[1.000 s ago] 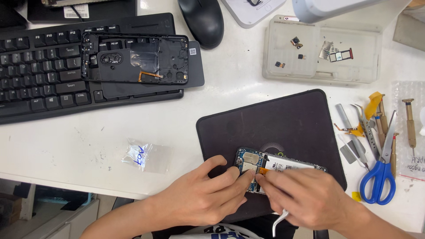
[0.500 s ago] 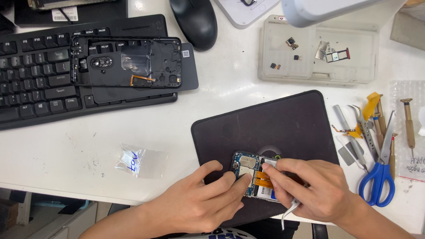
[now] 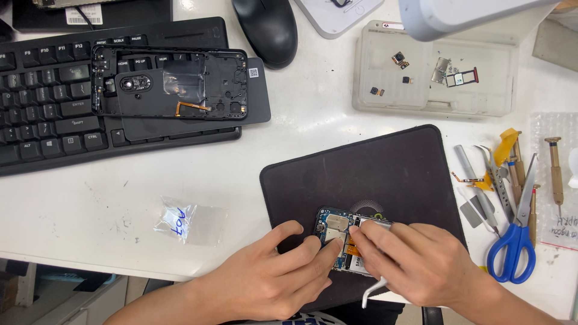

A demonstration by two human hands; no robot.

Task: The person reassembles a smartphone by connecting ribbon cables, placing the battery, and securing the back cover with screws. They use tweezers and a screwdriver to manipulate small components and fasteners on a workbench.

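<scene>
Below, white desk [image 3: 313,138]; dark mat [image 3: 373,174]; both hands' grips pinching opened phone [image 3: 340,232].

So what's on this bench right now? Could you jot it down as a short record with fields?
left hand: left hand presses fingertips on the opened phone
right hand: right hand also on the phone, white tweezers tucked beneath it
surface: dark work mat on a white table
back left: black phone back frame lying on a keyboard, mouse beside it
back right: clear parts tray with small components
right edge: blue scissors, screwdrivers, metal tools
near left: small clear plastic bag
</scene>
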